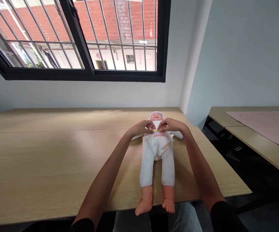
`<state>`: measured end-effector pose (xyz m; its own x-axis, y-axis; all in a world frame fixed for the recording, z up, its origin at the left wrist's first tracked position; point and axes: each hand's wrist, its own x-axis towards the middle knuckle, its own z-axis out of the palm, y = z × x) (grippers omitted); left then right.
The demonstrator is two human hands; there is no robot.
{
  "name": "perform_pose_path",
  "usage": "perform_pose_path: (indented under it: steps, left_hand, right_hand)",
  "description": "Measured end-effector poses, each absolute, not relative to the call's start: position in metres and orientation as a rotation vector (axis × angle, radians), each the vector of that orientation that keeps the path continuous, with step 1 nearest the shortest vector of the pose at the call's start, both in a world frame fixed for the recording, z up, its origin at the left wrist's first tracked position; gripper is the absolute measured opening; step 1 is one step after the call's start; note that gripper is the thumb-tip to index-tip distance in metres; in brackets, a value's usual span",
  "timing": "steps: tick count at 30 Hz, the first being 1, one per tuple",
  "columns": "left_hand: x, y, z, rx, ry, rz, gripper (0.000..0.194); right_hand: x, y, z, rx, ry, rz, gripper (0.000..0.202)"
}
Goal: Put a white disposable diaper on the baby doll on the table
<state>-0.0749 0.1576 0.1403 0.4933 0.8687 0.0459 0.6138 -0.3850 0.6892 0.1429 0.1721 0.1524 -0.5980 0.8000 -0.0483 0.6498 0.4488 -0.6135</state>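
A baby doll (168,170) lies on its back on the wooden table, its bare feet reaching past the near edge. It wears a white cap, white clothing and a white diaper (157,146) with coloured prints on its front. My left hand (143,127) is at the doll's chest, fingers bent into a pinch by the diaper's upper edge. Opposite it, my right hand (170,125) pinches in the same way, a small gap between the two. Whether the fingertips grip the diaper or the white top is too small to tell.
The doll rests toward the right side of the wide wooden table (52,167). A second table (255,138) with a pink cloth (270,124) stands at the right, across a dark gap. Behind are a wall and a barred window (86,72).
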Motion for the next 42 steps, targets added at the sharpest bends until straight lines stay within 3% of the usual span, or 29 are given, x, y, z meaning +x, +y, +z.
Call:
perform_pose_path:
  steps: [10, 19, 25, 42]
  left_hand:
    - [-0.078, 0.165, 0.131, 2.101, 1.186, 0.594, 0.03]
    - [-0.077, 0.171, 0.124, 1.981, 1.158, 0.709, 0.029]
    - [-0.076, 0.169, 0.125, 1.98, 1.127, 0.725, 0.023]
    - [-0.074, 0.165, 0.129, 1.975, 1.121, 0.719, 0.022]
  right_hand:
    - [0.14, 0.171, 0.153, -1.227, -2.468, 0.775, 0.023]
    - [0.121, 0.165, 0.15, -1.166, -2.474, 0.66, 0.01]
    - [0.121, 0.166, 0.15, -1.157, -2.488, 0.588, 0.016]
    - [0.129, 0.165, 0.153, -1.157, -2.413, 0.616, 0.013]
